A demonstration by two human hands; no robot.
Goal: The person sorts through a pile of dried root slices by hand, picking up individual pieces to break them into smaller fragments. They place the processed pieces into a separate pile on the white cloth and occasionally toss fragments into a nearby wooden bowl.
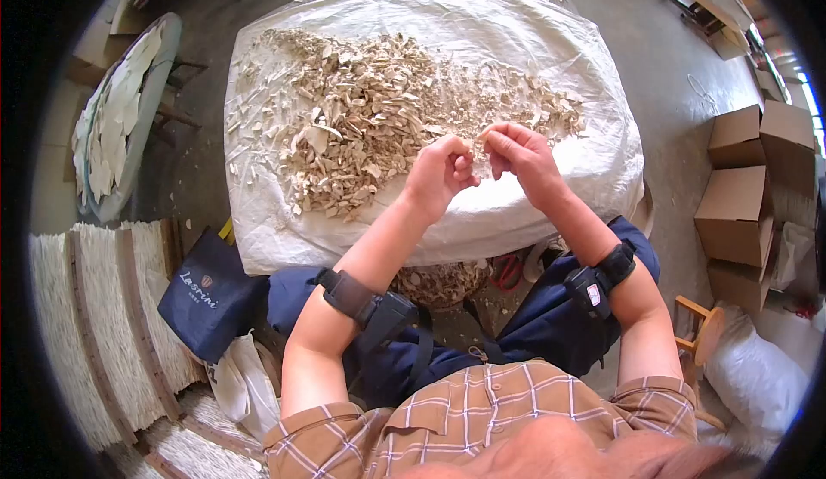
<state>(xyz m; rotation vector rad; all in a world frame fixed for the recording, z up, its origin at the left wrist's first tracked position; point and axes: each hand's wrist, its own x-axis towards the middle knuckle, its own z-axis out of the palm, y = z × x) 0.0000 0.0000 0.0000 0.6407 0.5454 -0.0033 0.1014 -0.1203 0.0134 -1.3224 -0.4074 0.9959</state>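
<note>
My left hand (442, 174) is closed, fingers curled in and thumb against them, above the near side of a heap of pale beige dried chips and slices (361, 122). Just to its right, my right hand (521, 159) is closed in a pinch, its fingertips turned toward the left hand. The two hands are close together, with a small gap between them. Whatever the fingers hold is too small or hidden to make out. Beneath the heap lies a white cloth (559, 49), wrinkled and spread over the work surface, with finer crumbs scattered toward the right.
Below the cloth's near edge, between my knees, is a container of similar pieces (439, 283). A dark blue bag (211, 294) stands at left, near racks of white strips (103, 324). Cardboard boxes (731, 212), a wooden stool (707, 333) and a white sack (753, 367) are at right.
</note>
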